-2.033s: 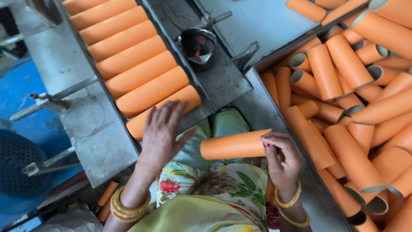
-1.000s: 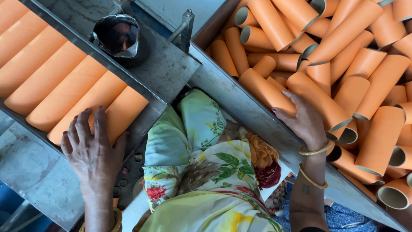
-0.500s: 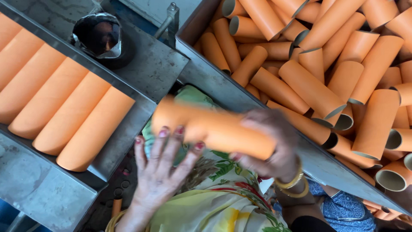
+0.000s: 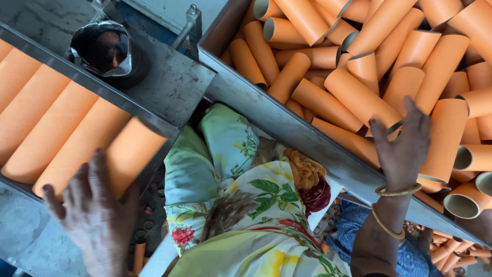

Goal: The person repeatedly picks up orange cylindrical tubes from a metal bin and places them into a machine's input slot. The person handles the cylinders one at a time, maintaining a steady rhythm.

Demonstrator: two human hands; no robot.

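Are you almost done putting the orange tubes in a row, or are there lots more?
Done: several orange tubes lie side by side in the metal tray. In hand: the left hand is setting the newest tube at the row's end, while the right hand reaches into the bin. Left: a big pile of loose tubes fills that bin, so lots more.

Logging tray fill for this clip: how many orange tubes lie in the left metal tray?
4 orange tubes show side by side in the metal tray; the left hand covers the nearest one's end. More may lie beyond the frame.

Left hand presses an orange tube into the tray; right hand reaches binned tubes.
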